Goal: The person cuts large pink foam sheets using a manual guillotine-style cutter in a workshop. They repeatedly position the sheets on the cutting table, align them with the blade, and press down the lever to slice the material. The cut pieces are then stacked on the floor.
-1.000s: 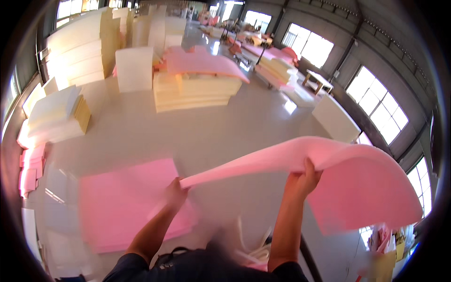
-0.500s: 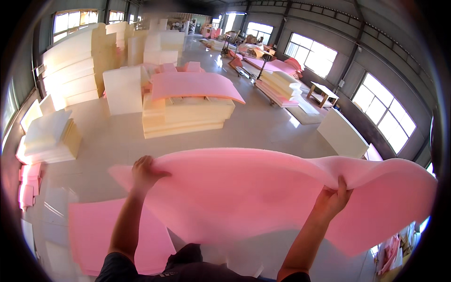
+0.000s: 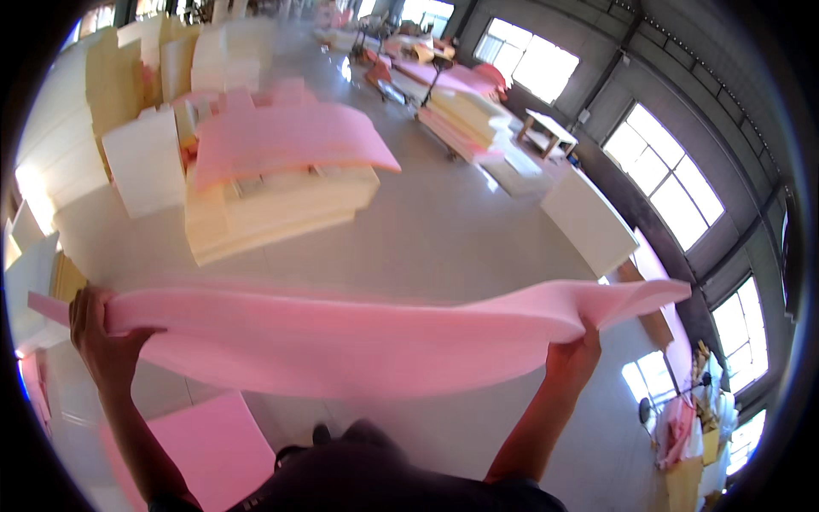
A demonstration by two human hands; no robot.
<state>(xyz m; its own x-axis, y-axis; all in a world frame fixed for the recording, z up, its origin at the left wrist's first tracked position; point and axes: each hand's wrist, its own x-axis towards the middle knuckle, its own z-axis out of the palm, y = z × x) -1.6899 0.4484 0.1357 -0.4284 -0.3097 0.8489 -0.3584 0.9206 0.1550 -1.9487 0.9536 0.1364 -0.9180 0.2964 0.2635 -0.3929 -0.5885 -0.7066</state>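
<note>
A large, floppy pink foam sheet [image 3: 358,341] stretches across in front of me, held up off the floor between both hands. My left hand [image 3: 107,337] grips its left part, thumb on the near face and fingers over the upper edge. Toward the right end, my right hand [image 3: 576,350] pinches the sheet, which folds and bends around the grip. The fingers of that hand are partly hidden behind the foam. Below, on the floor by my left forearm, lies another pink foam sheet [image 3: 200,448].
Ahead on the left, a pink sheet [image 3: 294,141] lies over a stack of cream foam blocks [image 3: 281,213]. Tall foam stacks [image 3: 60,119] stand at far left. A white panel [image 3: 589,222] and a small table [image 3: 550,132] are at right. Foam scraps [image 3: 682,431] lie lower right.
The held sheet has swung up flatter, its lower edge rising. My left hand has moved left and slightly down, my right hand slightly left. The view has turned to the right.
</note>
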